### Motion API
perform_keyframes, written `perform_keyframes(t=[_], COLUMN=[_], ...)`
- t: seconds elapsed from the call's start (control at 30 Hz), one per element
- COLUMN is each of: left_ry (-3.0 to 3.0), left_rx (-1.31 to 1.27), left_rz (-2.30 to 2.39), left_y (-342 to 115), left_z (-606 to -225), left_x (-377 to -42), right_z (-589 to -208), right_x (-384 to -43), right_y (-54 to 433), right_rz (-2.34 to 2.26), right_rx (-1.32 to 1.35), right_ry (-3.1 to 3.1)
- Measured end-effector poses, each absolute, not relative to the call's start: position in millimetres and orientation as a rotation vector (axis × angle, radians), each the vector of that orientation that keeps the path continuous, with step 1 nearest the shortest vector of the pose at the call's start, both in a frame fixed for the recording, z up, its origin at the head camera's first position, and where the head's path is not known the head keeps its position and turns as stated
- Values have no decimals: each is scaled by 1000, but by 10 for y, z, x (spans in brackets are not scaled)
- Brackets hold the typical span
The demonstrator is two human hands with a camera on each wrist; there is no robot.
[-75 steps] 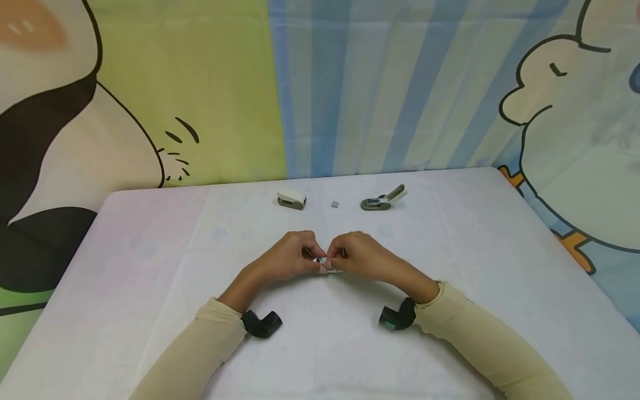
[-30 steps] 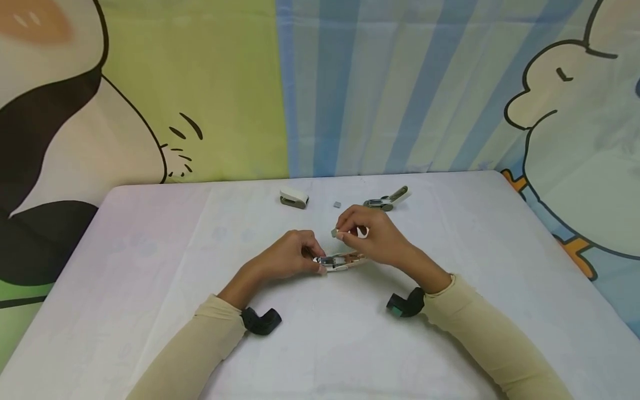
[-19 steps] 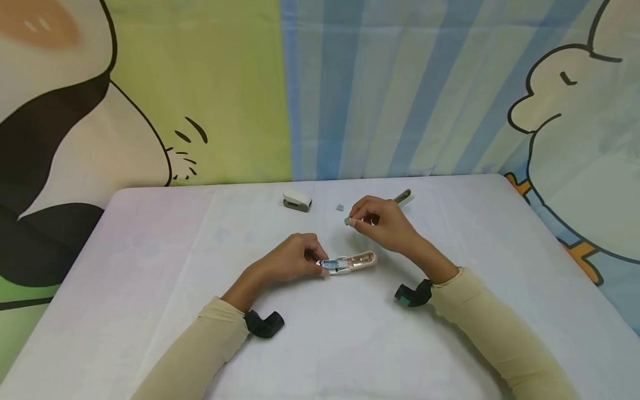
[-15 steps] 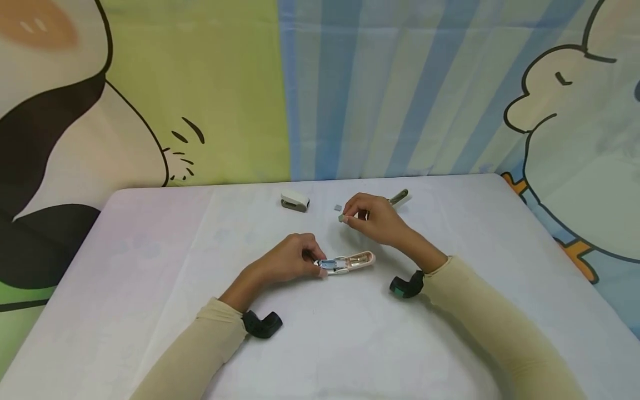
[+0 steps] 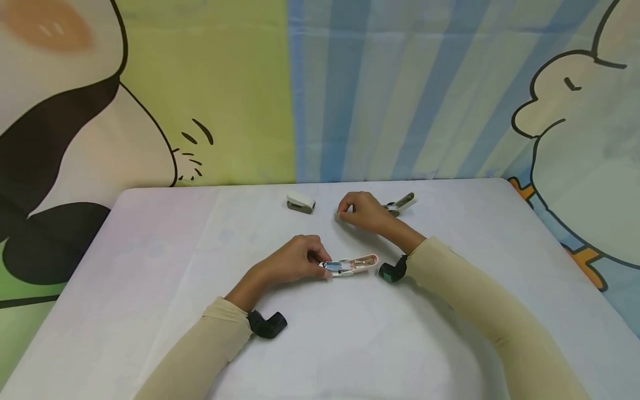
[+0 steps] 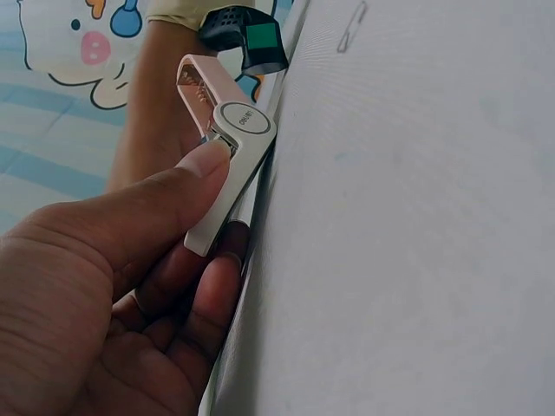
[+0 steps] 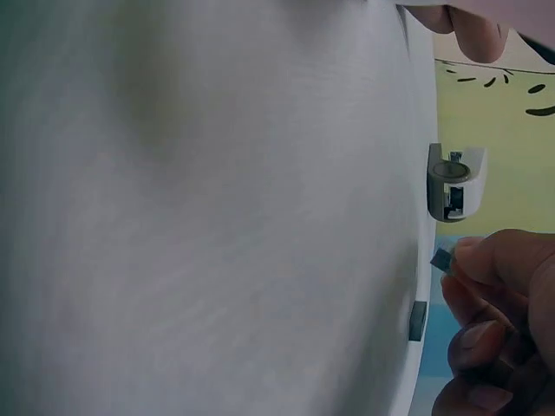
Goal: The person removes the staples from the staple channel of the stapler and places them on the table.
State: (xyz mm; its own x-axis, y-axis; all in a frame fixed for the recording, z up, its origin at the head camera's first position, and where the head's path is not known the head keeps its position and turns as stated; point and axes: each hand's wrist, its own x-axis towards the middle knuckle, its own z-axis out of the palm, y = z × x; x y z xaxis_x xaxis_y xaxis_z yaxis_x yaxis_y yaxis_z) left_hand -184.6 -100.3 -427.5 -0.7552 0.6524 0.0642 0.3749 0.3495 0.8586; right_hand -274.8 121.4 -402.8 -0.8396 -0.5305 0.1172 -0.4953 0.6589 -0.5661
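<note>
My left hand (image 5: 294, 259) pinches one end of a small white and pink stapler (image 5: 350, 266) that is folded open over the table. In the left wrist view, the thumb presses on the white body of the stapler (image 6: 234, 169), with its pink lid raised. My right hand (image 5: 364, 211) is farther back, low over the table. Between its thumb and index finger it pinches a small grey block of staples (image 7: 442, 259), clearest in the right wrist view. Another grey block of staples (image 7: 418, 321) lies on the table beside that hand; the hand hides it in the head view.
At the back stands a closed white and green stapler (image 5: 301, 203). An opened green and white stapler (image 5: 400, 204) lies behind the right wrist, partly covered. A loose safety-pin-like outline (image 6: 352, 28) shows on the white tablecloth (image 5: 300, 355). A patterned curtain (image 5: 390, 89) rises behind the table.
My right hand has left the stapler in my left hand and moved back toward the loose block, carrying a small block of staples. The left hand stays in place, gripping the stapler.
</note>
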Motion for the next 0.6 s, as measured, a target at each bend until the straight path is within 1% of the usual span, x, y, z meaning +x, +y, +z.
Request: perform_keyframes(t=[0.23,0.6], left_ry=[2339,2332], left_rx=[890,892], left_rz=[1348,1355], left_y=[-991,-992], left_z=[-4295,-4285], left_x=[-1848,-1841], right_z=[-3995,-3975], right_x=[-2721,-2671], right_y=[1233,1298], right_rz=[-759,-703], right_rx=[-854,-888], right_ry=[2842,2848])
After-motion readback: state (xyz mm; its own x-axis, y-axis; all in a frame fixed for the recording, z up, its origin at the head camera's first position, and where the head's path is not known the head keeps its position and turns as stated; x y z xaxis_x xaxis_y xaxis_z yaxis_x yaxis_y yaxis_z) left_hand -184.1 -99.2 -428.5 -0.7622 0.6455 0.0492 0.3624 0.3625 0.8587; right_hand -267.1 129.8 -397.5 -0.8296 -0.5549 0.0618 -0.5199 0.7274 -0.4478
